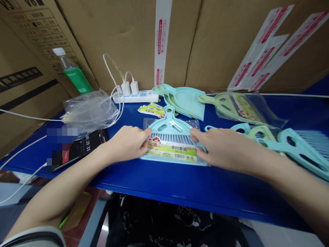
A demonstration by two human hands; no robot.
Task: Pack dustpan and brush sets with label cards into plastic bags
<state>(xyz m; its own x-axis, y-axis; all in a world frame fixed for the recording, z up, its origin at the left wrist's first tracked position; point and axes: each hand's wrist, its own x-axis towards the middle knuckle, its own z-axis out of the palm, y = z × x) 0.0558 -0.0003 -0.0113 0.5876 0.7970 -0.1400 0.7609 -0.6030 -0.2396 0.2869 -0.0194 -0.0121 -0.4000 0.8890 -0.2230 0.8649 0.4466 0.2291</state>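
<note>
A light-blue brush and dustpan set (169,128) lies in a clear plastic bag on the blue table, its handle pointing away from me. Grey bristles show above a yellow-green printed label card (172,150). My left hand (132,140) is closed on the bag's left edge, fingers curled with the thumb pressed in. On the opposite edge my right hand (218,145) grips the bag between thumb and fingers. The bag's rim beyond both hands looks crinkled. Just behind it are loose label cards (154,109).
Stacked dustpans (190,99) and a bagged green set (239,108) lie at the back. Loose brushes (295,151) are at right. A power strip (144,96) with white cables, clear plastic bags (89,109), a bottle (77,77) and a phone (82,149) occupy the left. Cardboard boxes (128,31) wall the back.
</note>
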